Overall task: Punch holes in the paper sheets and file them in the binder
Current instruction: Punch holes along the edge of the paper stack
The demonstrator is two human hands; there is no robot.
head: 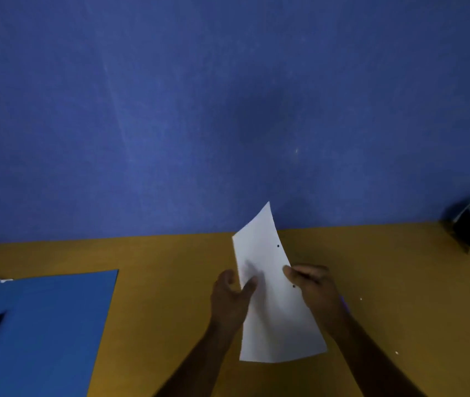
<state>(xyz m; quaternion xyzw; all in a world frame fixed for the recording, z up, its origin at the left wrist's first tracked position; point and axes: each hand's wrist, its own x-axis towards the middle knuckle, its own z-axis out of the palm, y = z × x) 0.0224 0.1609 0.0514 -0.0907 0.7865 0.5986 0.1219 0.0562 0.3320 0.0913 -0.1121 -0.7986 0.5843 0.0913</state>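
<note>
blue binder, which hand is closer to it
Left. The left hand grips the paper sheet on the side toward the blue binder; the right hand is farther, across the sheet.

Both hands are raised side by side, left point(232, 293) and right point(312, 285), fingers pinched closed.

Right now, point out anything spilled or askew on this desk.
Small white specks lie scattered on the desk right of the held paper sheet, probably punch confetti. The sheet itself bows between both hands. Nothing else stands out.
</note>
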